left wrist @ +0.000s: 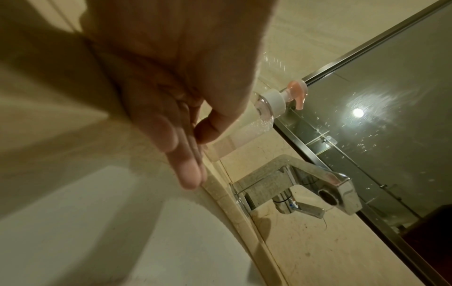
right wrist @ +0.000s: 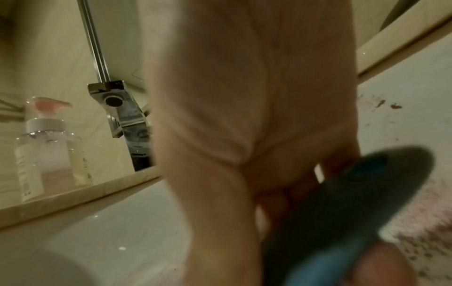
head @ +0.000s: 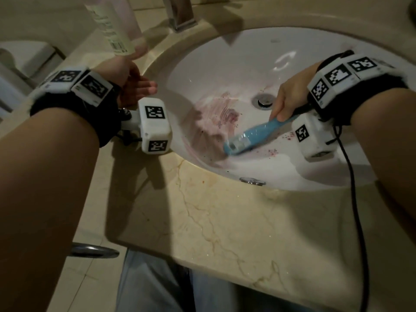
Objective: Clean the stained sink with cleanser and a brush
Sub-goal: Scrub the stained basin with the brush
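Note:
A white oval sink [head: 225, 52] is set in a beige marble counter [head: 202, 210]. Smeared pink stains [head: 221, 113] and dark specks lie on its near-left slope. My right hand [head: 287, 102] grips the handle of a blue brush [head: 247, 137]; the brush head presses on the basin by the stain. The blue brush [right wrist: 342, 222] fills the lower right wrist view, blurred. My left hand [head: 137, 86] rests with straight fingers on the sink's left rim and holds nothing. The clear cleanser pump bottle [head: 112, 25] stands on the counter just behind it, and the same bottle [left wrist: 257, 120] shows beyond my left hand [left wrist: 181, 135].
A chrome faucet [head: 180, 14] stands at the back of the sink, and the drain [head: 263, 101] is near my right hand. A black cable [head: 355, 199] hangs from my right wrist across the counter's front. A mirror [left wrist: 379, 116] backs the counter.

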`<state>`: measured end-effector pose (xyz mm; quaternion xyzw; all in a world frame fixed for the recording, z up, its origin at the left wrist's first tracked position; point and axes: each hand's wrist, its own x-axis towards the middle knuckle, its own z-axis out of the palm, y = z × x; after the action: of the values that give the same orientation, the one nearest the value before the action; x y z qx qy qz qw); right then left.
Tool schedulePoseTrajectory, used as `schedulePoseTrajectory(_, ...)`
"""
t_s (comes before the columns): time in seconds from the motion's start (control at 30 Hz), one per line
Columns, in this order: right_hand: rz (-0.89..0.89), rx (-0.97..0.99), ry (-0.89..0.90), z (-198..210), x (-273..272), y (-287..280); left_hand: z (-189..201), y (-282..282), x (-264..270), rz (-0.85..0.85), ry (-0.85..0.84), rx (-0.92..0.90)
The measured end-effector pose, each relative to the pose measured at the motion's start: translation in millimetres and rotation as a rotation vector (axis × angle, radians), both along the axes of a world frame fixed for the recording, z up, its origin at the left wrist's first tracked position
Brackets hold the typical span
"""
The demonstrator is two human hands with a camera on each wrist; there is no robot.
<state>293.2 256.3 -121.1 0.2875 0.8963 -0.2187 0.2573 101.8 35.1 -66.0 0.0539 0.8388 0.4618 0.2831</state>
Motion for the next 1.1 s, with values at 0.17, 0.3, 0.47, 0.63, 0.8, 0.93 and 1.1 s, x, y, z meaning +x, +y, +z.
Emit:
schedulePoseTrajectory(0.17, 0.077, 0.070, 0.019, -1.2, -5.2, -2.0, 1.9, -1.4, 2.1, -0.011, -0.002, -0.002)
schedulePoseTrajectory(0.3, 0.000, 0.276, 0.140, -9.6, -4.6, 9.6, 0.5, -3.4, 1.4, -0.016, -0.023, 0.028)
schedulePoseTrajectory(0.47, 0.175, 0.010, -0.160, 1.9, 2.0, -2.7, 0.2, -4.0, -0.2, -0.019, -0.027, 0.025)
schedulePoseTrajectory(0.63, -0.066, 0.247, 0.109, -13.2, 5.5, 22.1, 0.0, -3.1, -0.2, -0.020, -0.022, 0.032)
schedulePoseTrajectory(0.8, 0.011, 0.011, -0.052, -10.0, 13.7, 17.0, 0.5, -2.6, 2.2, -0.038, -0.005, 0.005)
schedulePoseTrajectory(0.93, -0.006, 0.065, -0.049, -9.4, 8.7, 11.1, 2.2, -2.0, 4.9, -0.051, 0.001, 0.008)
schedulePoseTrajectory(1.1, -0.278, 0.192, 0.188, -20.3, 17.6, 27.8, 2.6, -2.4, 5.7, -0.062, -0.005, 0.028)
